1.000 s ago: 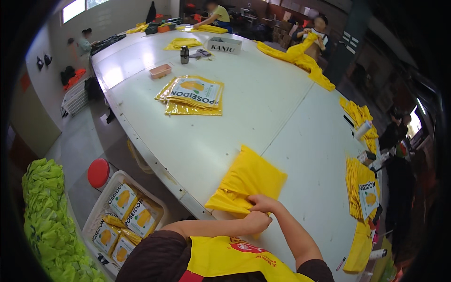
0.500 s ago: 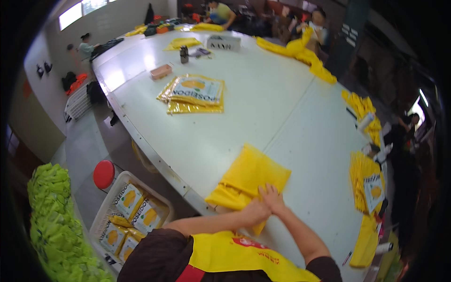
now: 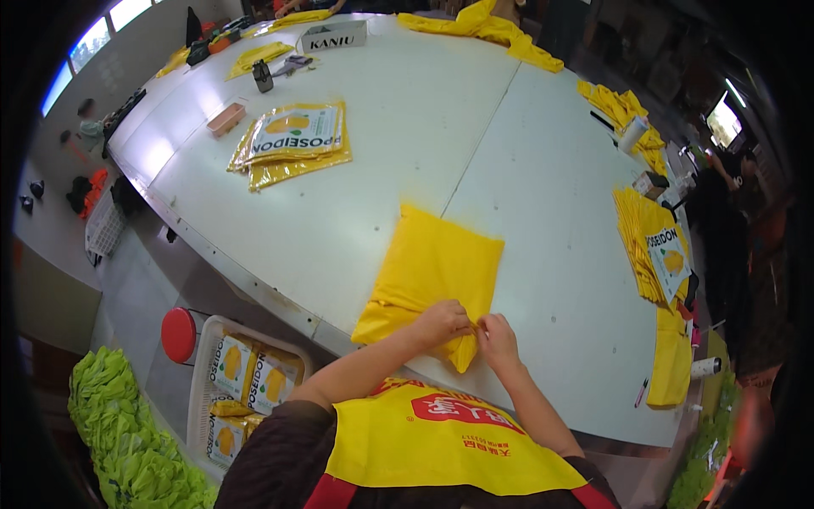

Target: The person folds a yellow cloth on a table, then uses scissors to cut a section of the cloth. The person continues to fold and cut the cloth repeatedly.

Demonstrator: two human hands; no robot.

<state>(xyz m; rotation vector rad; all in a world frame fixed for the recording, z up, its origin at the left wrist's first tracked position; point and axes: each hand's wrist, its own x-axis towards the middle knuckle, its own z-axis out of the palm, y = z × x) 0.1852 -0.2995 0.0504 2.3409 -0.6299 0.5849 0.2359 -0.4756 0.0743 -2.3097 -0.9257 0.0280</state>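
Note:
A folded yellow garment (image 3: 441, 259) lies flat on the big white table (image 3: 373, 182), close to its near edge. Its near end is bunched into a pointed flap that hangs toward me. My left hand (image 3: 445, 322) has its fingers curled on the garment's near edge, gripping the cloth. Just to its right, my right hand (image 3: 498, 341) pinches the cloth beside the flap. A small gap separates the two hands. What lies under the garment's folds is hidden.
Plastic-bagged yellow packs (image 3: 297, 140) lie farther left. Yellow packs (image 3: 649, 246) and cloth line the right edge. A white basket (image 3: 203, 373) of packs and a red stool (image 3: 178, 335) stand at lower left, near a lime-green heap (image 3: 127, 433).
My hands were together over the garment's near end; now they are slightly apart at its edge. The view has shifted, and the near flap shows more plainly.

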